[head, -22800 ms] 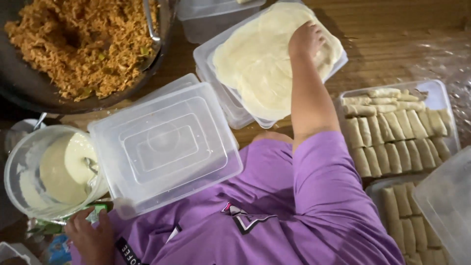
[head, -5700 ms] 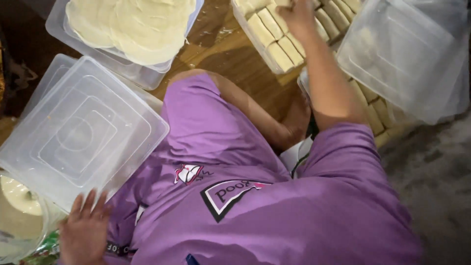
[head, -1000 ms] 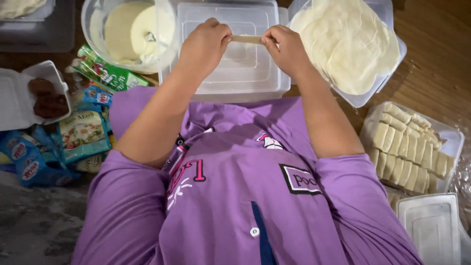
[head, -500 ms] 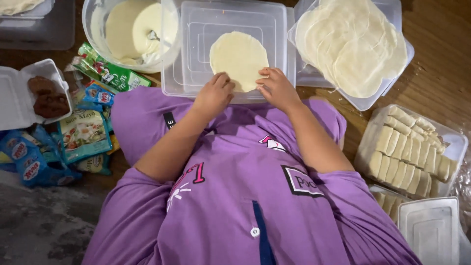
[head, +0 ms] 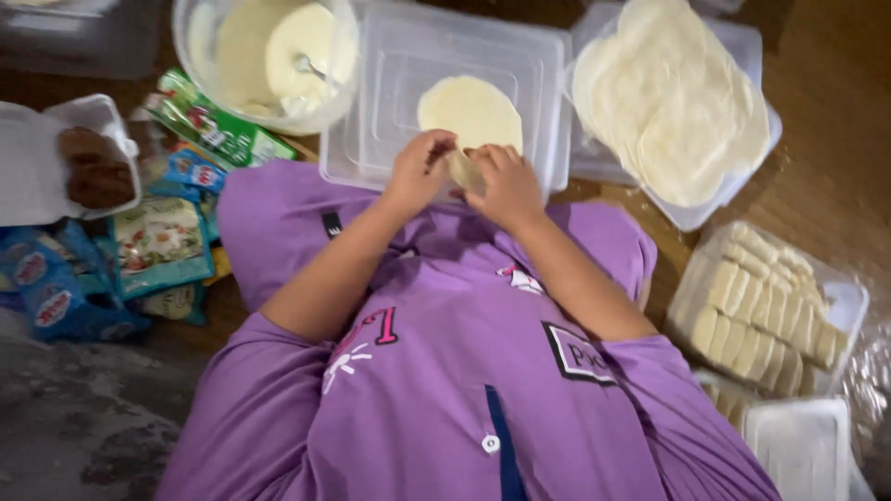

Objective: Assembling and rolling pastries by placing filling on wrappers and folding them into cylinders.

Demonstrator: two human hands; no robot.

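Half a second back both hands lay flat at the near edge of the thin round pale wrapper sheet [head: 471, 113]; now the left hand [head: 419, 170] and the right hand [head: 501, 183] have drawn together and lifted that near edge, folding it up between pinched fingertips. Both hands are closed lightly on the sheet's rim, nothing else in them.

The sheet lies on the upturned clear plastic container lid [head: 445, 93], near its middle, its far half flat against the lid. Left of the lid stands a clear round bowl of white paste [head: 269, 56]; right of the lid sits a clear rectangular tub stacked with more pale round sheets [head: 673, 102]; further right and nearer is a clear tray of finished pale rolls [head: 766, 311].

The sheet looks very thin, soft and slightly translucent, so my judgement is that a sharp tug at the pinched edge could tear it, or it could stick to the smooth lid and stretch. An uneven first fold would likely leave a loose, lopsided roll.
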